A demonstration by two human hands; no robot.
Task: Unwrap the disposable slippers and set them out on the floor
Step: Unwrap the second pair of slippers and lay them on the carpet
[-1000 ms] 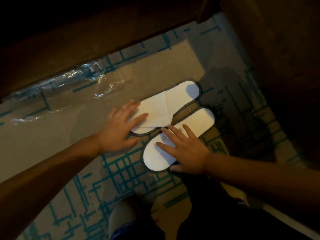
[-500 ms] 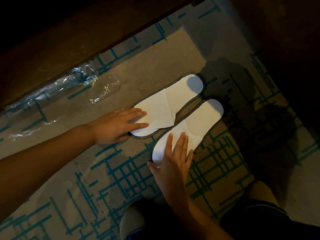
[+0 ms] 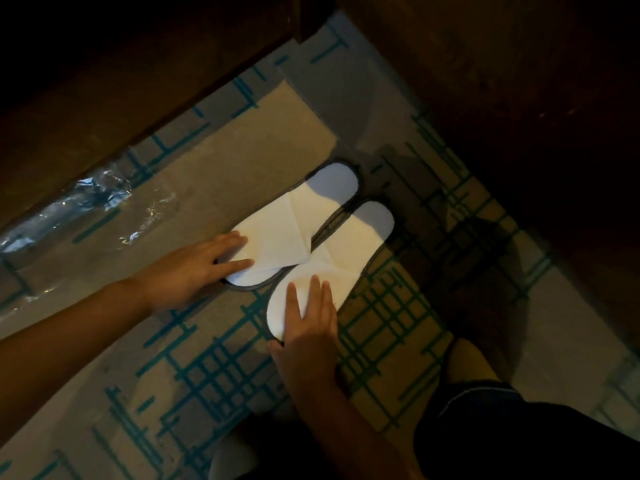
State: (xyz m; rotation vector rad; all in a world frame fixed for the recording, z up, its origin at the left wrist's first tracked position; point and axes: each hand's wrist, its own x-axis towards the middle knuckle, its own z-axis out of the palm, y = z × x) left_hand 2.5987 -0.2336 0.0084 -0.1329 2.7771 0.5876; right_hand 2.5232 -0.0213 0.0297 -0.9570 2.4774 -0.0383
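Observation:
Two flat white disposable slippers with dark edging lie side by side on the patterned carpet, toes towards me and touching. My left hand [image 3: 194,271] rests flat with fingers spread on the toe end of the left slipper [image 3: 294,230]. My right hand [image 3: 308,327] lies palm down, fingers extended, on the toe end of the right slipper [image 3: 349,251]. Neither hand grips anything. The heels of both slippers lie in shadow.
The empty clear plastic wrapper [image 3: 93,199] lies crumpled on the carpet at the left, against a dark wooden furniture base [image 3: 138,81]. More dark wood stands at the upper right. My knee in dark shorts [image 3: 485,410] is at the lower right.
The two slippers have been pushed closer together, their toes now touching. My right hand has slid a little along the right slipper; the left hand stays on the left slipper.

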